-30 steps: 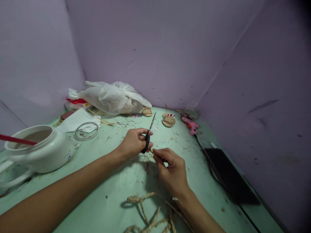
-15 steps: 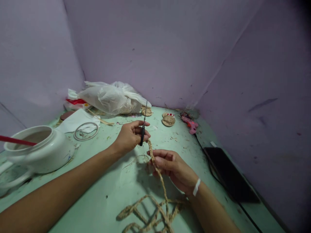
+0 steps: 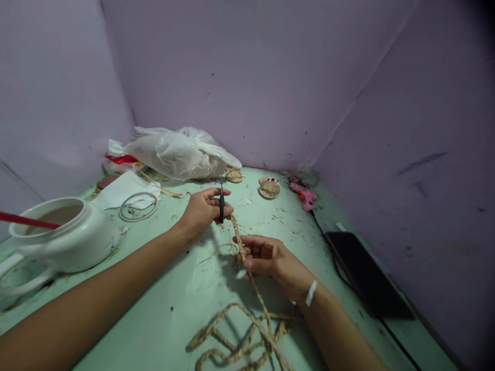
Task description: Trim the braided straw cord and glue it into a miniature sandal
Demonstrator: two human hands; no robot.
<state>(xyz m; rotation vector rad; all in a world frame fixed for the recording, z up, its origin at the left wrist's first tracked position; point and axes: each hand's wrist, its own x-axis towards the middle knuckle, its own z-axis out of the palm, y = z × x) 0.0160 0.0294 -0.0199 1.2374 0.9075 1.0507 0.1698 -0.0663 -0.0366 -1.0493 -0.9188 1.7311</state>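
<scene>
My left hand [image 3: 201, 210] is closed around a black-handled tool [image 3: 221, 207] with a thin metal blade pointing up. Whether it is scissors or a knife I cannot tell. The same fingers pinch the upper end of a tan braided fibre cord [image 3: 236, 229]. Lower down, my right hand [image 3: 279, 265] has its thumb and fingers closed on the cord, the other fingers curled loosely behind it. Below the hands the cord runs down into a loose tangled heap [image 3: 247, 335] on the pale green table.
At left stands a white pot [image 3: 95, 237] with a red stick in it. Behind are a metal ring [image 3: 138, 207] and a white plastic bag [image 3: 181, 154]. Woven round pieces [image 3: 269, 188], a pink glue gun [image 3: 304, 196] and a black phone-like slab [image 3: 367, 273] lie to the right.
My left hand has moved slightly left and up, and the blade tilts so less of it shows. The cord between my hands has shifted left with it. My right hand keeps its hold, a little more opened.
</scene>
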